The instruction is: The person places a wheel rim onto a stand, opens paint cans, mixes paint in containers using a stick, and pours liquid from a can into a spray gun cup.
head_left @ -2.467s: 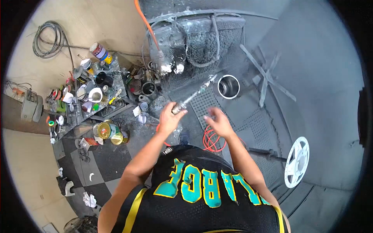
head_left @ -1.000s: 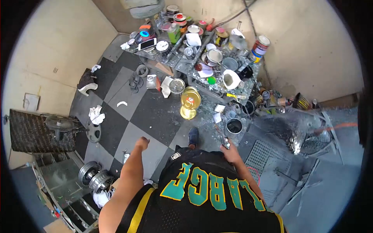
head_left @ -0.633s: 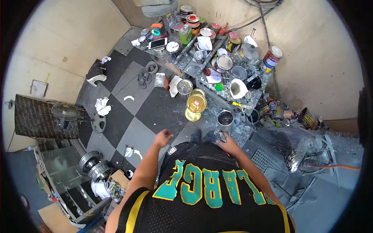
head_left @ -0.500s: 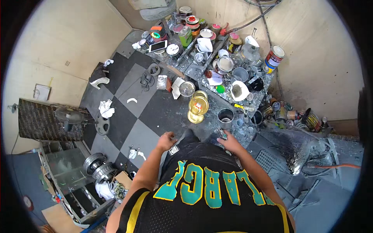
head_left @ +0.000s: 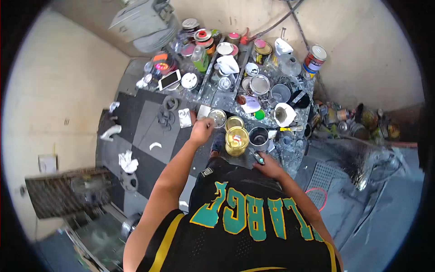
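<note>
My left hand (head_left: 202, 130) reaches forward with its fingers curled, right beside a round clear-looking container (head_left: 218, 119). Whether anything sits inside those fingers is hidden. Close to my body, my right hand (head_left: 268, 166) is closed around a small silver-and-teal object (head_left: 258, 157), its kind too small to make out. Just beyond that hand stands an open dark metal can (head_left: 259, 138). Several gold tins or lids (head_left: 236, 137) overlap between my two hands.
A paint-spattered bench (head_left: 272, 129) carries a white phone (head_left: 169, 80), a white paper cup (head_left: 284, 114), a green lid (head_left: 259, 114) and a large labelled paint can (head_left: 315, 60). Left lies a checkered floor (head_left: 152, 122) with crumpled paper (head_left: 128, 162). A perforated panel (head_left: 324, 177) is at right.
My left hand has moved forward and right, from beside my leg to the clear-looking container. My right hand stays near the dark can with the small object. The view has turned.
</note>
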